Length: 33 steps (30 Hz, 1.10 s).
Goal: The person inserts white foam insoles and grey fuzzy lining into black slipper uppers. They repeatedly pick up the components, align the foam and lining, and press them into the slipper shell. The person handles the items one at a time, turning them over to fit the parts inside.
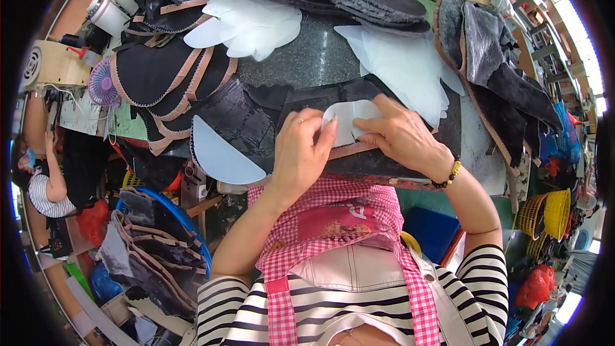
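My left hand (298, 147) and my right hand (405, 138) meet at the near edge of the table. Between them is a white, thin, curved sheet piece (343, 117). Its left edge lies under my left thumb, and the fingers of my right hand close on its right side. Below it lies a black fabric piece (314, 97) with a tan strip along its near edge. To the left, a half-moon white sheet (224, 157) rests on dark fabric, hanging over the table edge.
Fanned white sheets (253, 22) and a second white stack (400, 67) lie farther back. Black pieces with tan edging (160, 77) pile up at left; fuzzy grey-black pieces (487, 57) at right. A blue basket (200, 234) holds more pieces. A co-worker (48, 186) is at far left.
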### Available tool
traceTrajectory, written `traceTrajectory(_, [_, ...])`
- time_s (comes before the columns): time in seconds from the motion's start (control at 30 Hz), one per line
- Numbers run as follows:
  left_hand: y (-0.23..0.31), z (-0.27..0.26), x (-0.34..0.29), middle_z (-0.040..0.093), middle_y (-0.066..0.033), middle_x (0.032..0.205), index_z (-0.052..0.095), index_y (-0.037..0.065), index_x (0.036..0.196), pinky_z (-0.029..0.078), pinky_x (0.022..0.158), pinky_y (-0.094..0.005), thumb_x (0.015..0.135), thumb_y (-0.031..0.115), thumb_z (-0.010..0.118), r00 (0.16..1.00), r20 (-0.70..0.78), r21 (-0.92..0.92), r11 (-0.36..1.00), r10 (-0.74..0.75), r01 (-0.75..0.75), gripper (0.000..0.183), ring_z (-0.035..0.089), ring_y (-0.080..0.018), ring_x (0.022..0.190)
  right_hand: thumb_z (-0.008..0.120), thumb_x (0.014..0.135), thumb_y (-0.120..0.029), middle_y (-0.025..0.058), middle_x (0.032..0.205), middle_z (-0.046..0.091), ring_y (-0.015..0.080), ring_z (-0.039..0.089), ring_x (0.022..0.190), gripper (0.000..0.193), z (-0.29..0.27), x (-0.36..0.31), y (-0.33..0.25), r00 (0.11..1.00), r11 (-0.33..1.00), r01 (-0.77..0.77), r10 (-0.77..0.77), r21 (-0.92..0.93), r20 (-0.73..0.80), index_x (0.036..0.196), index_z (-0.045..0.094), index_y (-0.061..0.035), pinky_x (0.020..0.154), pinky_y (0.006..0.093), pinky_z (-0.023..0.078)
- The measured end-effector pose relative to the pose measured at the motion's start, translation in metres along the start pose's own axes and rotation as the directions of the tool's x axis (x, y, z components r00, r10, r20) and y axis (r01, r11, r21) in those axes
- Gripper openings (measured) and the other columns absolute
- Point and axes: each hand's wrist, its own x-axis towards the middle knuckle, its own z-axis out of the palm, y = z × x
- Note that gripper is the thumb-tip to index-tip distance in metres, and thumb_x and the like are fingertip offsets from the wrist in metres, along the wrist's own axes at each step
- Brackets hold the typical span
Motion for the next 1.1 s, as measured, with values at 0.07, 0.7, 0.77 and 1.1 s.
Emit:
traceTrajectory(0.07, [0.018, -0.018, 0.002, 0.065, -0.0125, 0.094, 0.064, -0.001, 0.089, 0.044, 0.079, -0.0374, 0.086, 0.027, 0.067, 0.976, 0.133, 0.159, 0.969, 0.171, -0.192, 0.029, 0.058, -0.0294, 0.089, 0.070, 0.076, -0.015, 0.0166, 0.116, 0.058, 0.0345, 0.056, 0.103, 0.030, -0.007, 0.003, -0.011, 0.979, 0.967, 0.116, -0.150, -0.226, -0.140, 0.105, 0.068, -0.0070, 0.084, 0.0389, 0.048])
traceTrajectory(0.7, [0.049, -0.058, 0.036, 0.064, -0.0142, 0.085, 0.051, 0.004, 0.096, 0.051, 0.062, -0.0413, 0.075, 0.005, 0.070, 0.873, 0.310, 0.211, 0.868, 0.376, -0.449, 0.028, 0.064, -0.0340, 0.078, 0.071, 0.079, -0.023, 0.0149, 0.087, 0.068, 0.0304, 0.065, 0.079, 0.022, -0.035, 0.004, -0.024, 0.996, 0.995, -0.050, 0.056, -0.086, 0.067, 0.090, 0.067, -0.0047, 0.070, 0.0421, 0.050])
traceTrajectory(0.77, [0.091, -0.077, 0.043, 0.065, -0.0132, 0.082, 0.051, 0.004, 0.097, 0.050, 0.063, -0.0415, 0.066, 0.016, 0.082, 0.770, 0.348, 0.429, 0.640, 0.535, -0.638, 0.046, 0.063, -0.0359, 0.074, 0.065, 0.085, -0.027, 0.0194, 0.059, 0.058, 0.0365, 0.060, 0.057, 0.025, -0.067, 0.016, -0.038, 0.978, 0.984, 0.052, -0.015, 0.173, -0.208, 0.075, 0.065, -0.0035, 0.057, 0.0459, 0.046])
traceTrajectory(1.1, [0.153, -0.140, 0.028, 0.072, -0.0081, 0.083, 0.071, -0.002, 0.089, 0.048, 0.081, -0.0302, 0.056, 0.008, 0.089, 0.603, 0.654, -0.296, 0.889, 0.456, -0.351, 0.039, 0.063, -0.0108, 0.083, 0.086, 0.070, -0.018, -0.0078, 0.055, 0.038, 0.0042, 0.035, 0.056, 0.041, -0.131, 0.037, -0.070, 0.799, 0.400, 0.126, -0.583, 0.908, 0.146, 0.057, 0.051, -0.0017, 0.049, 0.0259, 0.028])
